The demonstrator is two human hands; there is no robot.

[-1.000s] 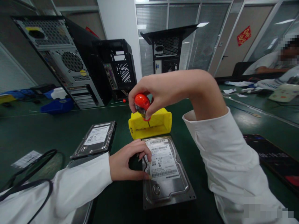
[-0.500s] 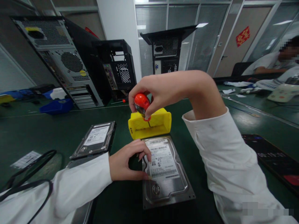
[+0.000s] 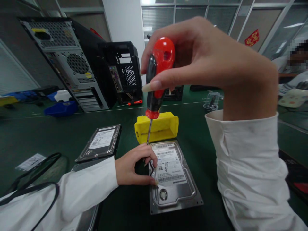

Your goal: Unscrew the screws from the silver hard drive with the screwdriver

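Observation:
A silver hard drive (image 3: 178,192) with a white label lies flat on the green table. My left hand (image 3: 134,165) holds its left edge, with the thumb on the cover and the fingers bent over the side. Above the drive, my right hand (image 3: 197,57) is closed around the red and black handle of a screwdriver (image 3: 160,64). The shaft points down, slightly tilted, and its tip is at the drive's far left corner. Whether the tip sits in a screw is too small to tell. Just behind the drive stands a yellow bin (image 3: 163,130).
Another hard drive (image 3: 102,141) lies at the left, partly over a further drive near my sleeve. Black cable (image 3: 31,176) loops across my left forearm. Computer cases (image 3: 62,64) stand at the back. A second screwdriver (image 3: 135,102) lies by them. A person (image 3: 298,57) sits far right.
My right hand has risen and come nearer, turning the screwdriver upright. Its tip has moved from over the yellow bin to the drive's far left corner. My left hand stays on the drive.

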